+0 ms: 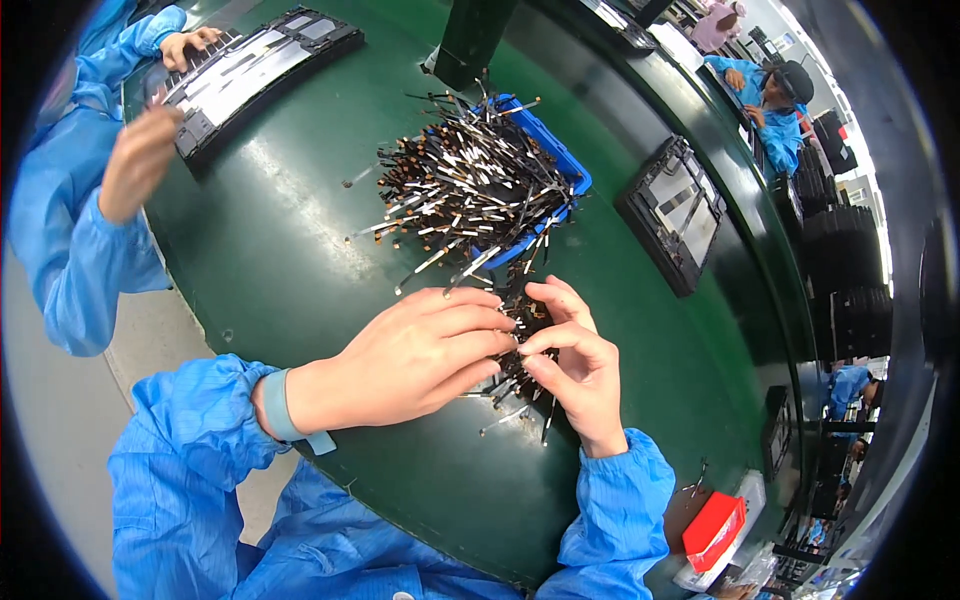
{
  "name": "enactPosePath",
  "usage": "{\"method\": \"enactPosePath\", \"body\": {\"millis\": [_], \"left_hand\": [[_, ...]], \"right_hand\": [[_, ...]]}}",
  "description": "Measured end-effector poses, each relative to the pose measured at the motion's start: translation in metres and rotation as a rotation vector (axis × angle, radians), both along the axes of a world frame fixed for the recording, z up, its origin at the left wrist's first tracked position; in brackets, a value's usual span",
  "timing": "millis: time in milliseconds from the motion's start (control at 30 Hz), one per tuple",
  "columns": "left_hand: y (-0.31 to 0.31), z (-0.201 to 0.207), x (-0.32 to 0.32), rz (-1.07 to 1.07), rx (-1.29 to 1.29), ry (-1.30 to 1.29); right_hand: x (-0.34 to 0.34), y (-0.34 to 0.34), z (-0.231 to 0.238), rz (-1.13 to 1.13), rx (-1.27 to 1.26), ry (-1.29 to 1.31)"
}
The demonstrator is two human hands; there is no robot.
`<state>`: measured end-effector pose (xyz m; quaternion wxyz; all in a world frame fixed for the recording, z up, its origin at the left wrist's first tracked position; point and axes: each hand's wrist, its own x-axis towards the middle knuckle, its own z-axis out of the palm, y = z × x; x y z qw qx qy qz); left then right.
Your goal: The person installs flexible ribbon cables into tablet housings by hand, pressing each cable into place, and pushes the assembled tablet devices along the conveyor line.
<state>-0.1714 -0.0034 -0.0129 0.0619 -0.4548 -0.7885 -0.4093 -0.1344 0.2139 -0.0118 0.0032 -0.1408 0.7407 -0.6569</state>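
Observation:
Both of my hands meet over a loose heap of thin flex cables [521,392] on the green table. My left hand [415,350], with a pale wristband [283,405], reaches in from the left; its fingers are bent and their tips touch the heap's middle. Thumb and index finger of my right hand [580,365] pinch right beside those fingertips. Whatever lies between the fingers of either hand is too small and covered to make out. Just beyond, a blue bin [545,140] overflows with black and white flex cables [465,175] with copper-coloured ends.
A dark post [475,40] rises behind the bin. Flat black trays stand at the far left [265,70] and right [680,215]. A co-worker's blurred hand [140,160] moves at the left tray. A red container [714,532] sits at the lower right.

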Motion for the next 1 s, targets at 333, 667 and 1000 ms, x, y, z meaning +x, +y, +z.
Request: {"method": "enactPosePath", "body": {"millis": [333,667,1000], "left_hand": [[0.002,0.002,0.002,-0.226,0.224,-0.565],[0.037,0.006,-0.002,-0.108,0.274,-0.514],[0.019,0.018,0.016,-0.119,0.111,-0.275]], "right_hand": [[0.01,-0.006,0.011,-0.147,0.186,0.127],[0.048,-0.01,0.021,-0.291,0.0,-0.133],[0.057,0.024,0.029,-0.424,-0.19,-0.307]]}}
